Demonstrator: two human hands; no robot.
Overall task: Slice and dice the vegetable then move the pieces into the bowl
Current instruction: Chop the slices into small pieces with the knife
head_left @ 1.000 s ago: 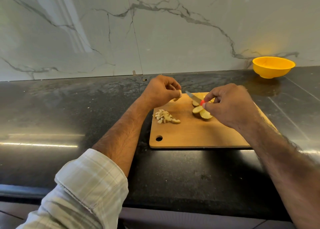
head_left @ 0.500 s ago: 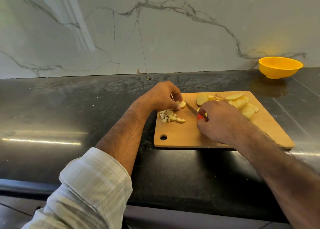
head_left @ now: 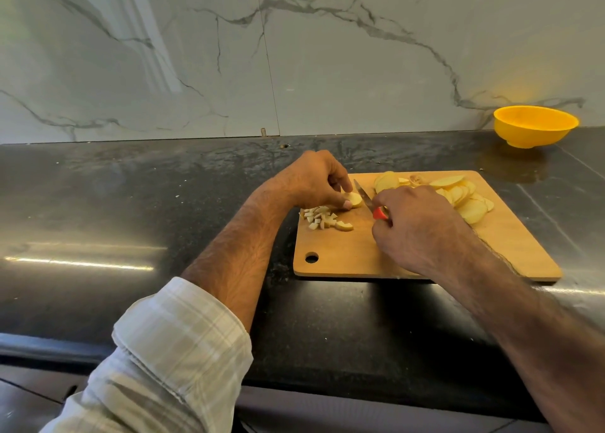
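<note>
A wooden cutting board (head_left: pixel 510 255) lies on the black counter. My left hand (head_left: pixel 314 180) pinches a pale potato slice (head_left: pixel 355 199) flat on the board's upper left part. My right hand (head_left: pixel 415 229) grips a small knife (head_left: pixel 363 195) with a red handle; its blade lies just right of that slice, tip pointing away. A small heap of diced pieces (head_left: pixel 322 218) sits at the board's left edge, below my left hand. A spread of round slices (head_left: pixel 465 197) covers the board's far right part. The yellow bowl (head_left: pixel 535 126) stands at the back right by the wall.
A marble wall runs behind the black stone counter (head_left: pixel 131 203). The counter's front edge crosses the lower frame. My checked sleeve (head_left: pixel 170 350) is rolled up on the left forearm. The board has a round hole (head_left: pixel 311 257) near its front left corner.
My left hand carried a slice down onto the board beside the diced heap. My right hand brought the knife left from the slice pile to that slice.
</note>
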